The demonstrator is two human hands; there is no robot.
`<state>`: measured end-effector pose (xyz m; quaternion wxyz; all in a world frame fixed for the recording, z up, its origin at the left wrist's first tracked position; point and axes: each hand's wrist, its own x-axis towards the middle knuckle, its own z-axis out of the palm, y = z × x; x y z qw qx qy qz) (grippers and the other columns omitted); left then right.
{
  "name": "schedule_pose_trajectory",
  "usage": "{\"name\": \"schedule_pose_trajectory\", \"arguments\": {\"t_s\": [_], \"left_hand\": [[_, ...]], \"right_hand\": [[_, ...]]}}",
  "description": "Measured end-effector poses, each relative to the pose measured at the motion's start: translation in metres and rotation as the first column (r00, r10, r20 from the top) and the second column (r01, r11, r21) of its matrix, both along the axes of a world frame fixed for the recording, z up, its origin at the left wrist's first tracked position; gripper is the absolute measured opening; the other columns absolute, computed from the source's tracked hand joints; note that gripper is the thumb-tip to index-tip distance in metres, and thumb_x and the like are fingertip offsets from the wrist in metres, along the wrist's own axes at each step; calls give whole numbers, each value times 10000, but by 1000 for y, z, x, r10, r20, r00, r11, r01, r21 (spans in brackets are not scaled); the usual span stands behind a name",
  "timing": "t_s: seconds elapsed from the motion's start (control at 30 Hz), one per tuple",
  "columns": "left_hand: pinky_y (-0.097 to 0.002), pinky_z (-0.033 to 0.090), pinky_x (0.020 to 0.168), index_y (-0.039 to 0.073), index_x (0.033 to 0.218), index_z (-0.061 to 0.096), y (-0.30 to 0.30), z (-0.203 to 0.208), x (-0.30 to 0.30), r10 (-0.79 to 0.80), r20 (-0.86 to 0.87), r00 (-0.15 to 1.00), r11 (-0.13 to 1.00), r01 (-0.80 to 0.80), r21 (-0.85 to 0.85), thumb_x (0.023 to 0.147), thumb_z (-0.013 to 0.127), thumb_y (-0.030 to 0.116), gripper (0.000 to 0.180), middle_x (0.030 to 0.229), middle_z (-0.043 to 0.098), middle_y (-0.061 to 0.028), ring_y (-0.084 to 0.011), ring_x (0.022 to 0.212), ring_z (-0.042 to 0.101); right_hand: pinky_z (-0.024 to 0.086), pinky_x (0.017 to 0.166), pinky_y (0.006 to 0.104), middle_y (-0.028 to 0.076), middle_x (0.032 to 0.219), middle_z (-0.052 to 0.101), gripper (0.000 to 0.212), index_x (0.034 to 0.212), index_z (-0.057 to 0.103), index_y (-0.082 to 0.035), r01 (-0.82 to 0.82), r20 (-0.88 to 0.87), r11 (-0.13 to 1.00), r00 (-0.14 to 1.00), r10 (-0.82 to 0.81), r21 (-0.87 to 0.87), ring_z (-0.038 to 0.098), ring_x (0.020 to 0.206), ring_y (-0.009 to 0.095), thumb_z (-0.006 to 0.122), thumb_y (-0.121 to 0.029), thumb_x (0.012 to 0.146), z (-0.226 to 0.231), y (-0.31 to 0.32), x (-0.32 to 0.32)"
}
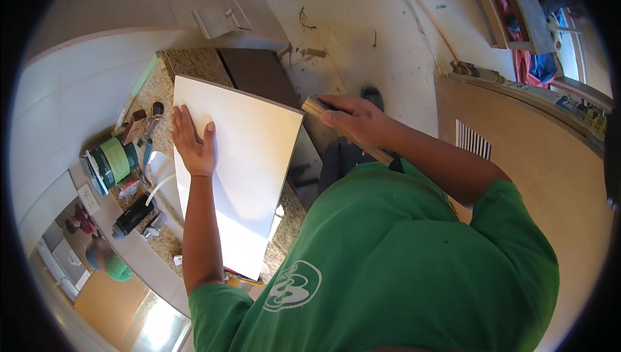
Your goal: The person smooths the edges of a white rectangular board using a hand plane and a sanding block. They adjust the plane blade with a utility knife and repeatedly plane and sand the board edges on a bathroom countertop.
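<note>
A white rectangular panel (pixel 249 138) lies over a speckled granite counter (pixel 169 84). My left hand (pixel 196 145) rests flat on the panel's left part, fingers stretched and thumb apart. Just off the panel's right corner, my right hand (pixel 358 119) is closed round a long narrow wooden block (pixel 315 106). One end of the block points toward that corner; the other reaches back beside my shirt. Whether the block touches the panel's edge I cannot tell. The underside of the block is hidden.
Left of the panel are a green tub (pixel 111 163), a black cylindrical bottle (pixel 134 216) and several hand tools (pixel 154 116). A dark brown cabinet surface (pixel 255 71) lies beyond. Debris (pixel 315 53) litters the floor. A large brown board (pixel 524 151) stands at right.
</note>
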<state>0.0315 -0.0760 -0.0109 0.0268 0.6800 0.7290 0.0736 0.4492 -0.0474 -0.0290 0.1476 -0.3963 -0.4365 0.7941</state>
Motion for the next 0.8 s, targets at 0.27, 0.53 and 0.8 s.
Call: {"name": "schedule_pose_trajectory", "arguments": {"t_s": [0.27,0.53,0.8], "left_hand": [[-635,123,1236,93,1605,369,1,-1,2,39,11,999,999,-39,-5,966,604,569,831,1674,314,-187,-395,1563,242],[-632,121,1237,98,1605,372,1,0,1,37,22,999,999,-37,-3,963,594,591,839,1674,316,-181,-389,1567,235],[-542,100,1264,58,1612,342,-5,-14,-18,-53,8,999,998,52,47,1007,581,527,803,1672,327,-170,-350,1577,221]], "right_hand": [[518,858,320,111,1076,686,719,1438,574,7,-57,89,992,995,47,112,632,963,174,609,-548,982,-20,38,-48],[539,815,353,122,1086,712,636,1486,561,-78,-179,164,955,976,142,237,662,890,197,567,-508,1017,7,32,-7],[564,713,352,83,1034,708,610,1371,639,-94,-132,156,965,983,98,225,674,832,193,555,-575,1006,-37,75,-49]]}}
